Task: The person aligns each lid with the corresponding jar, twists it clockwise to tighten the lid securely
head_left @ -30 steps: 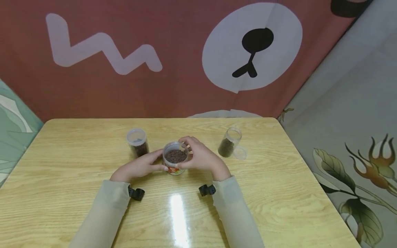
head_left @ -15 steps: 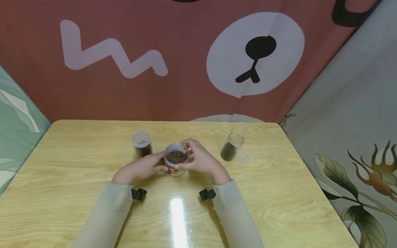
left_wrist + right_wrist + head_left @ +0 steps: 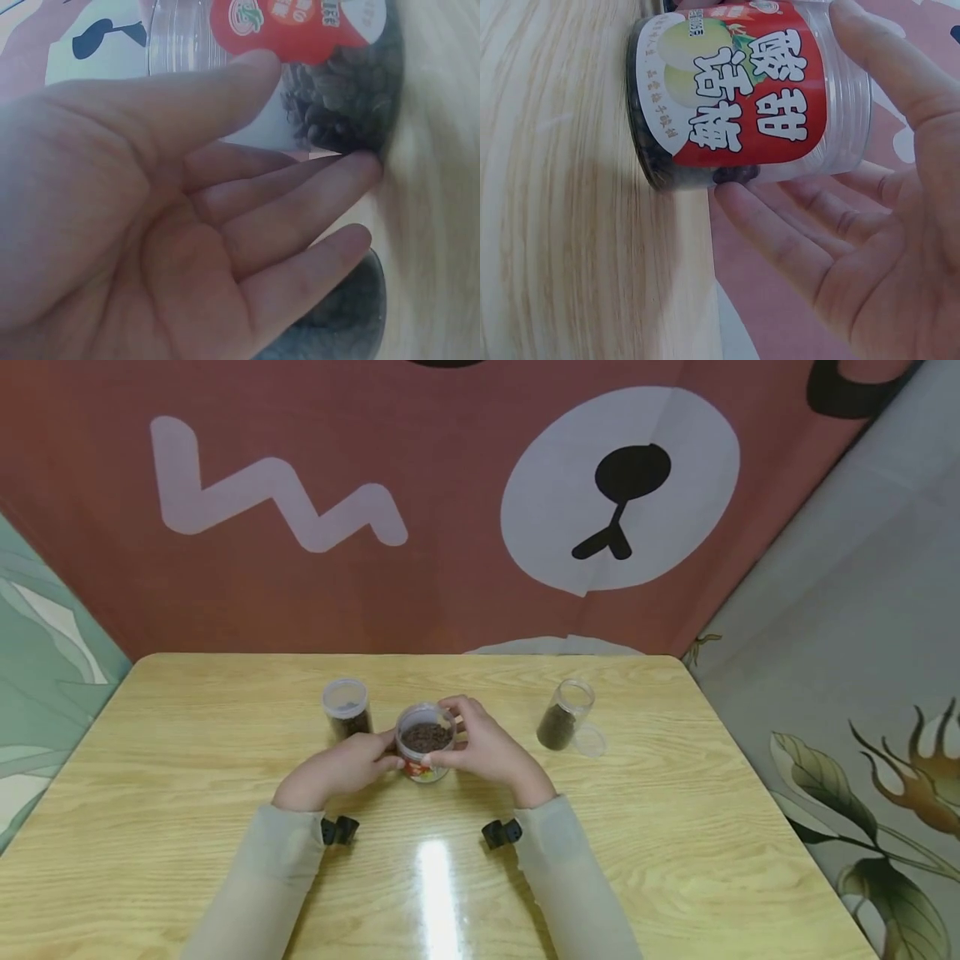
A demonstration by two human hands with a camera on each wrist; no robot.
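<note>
Well inside table edges (image 3: 255,658), labelled jar (image 3: 417,769)

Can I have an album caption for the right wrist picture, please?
A right hand holds a clear, red-labelled jar of dark pieces.

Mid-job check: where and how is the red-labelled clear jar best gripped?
Probably best to take the red-labelled clear jar by its side wall, coming from left and right, where the left hand and right hand touch it. Its round body suits opposing grips. The top is open over dark brown pieces, so keep it upright.
</note>
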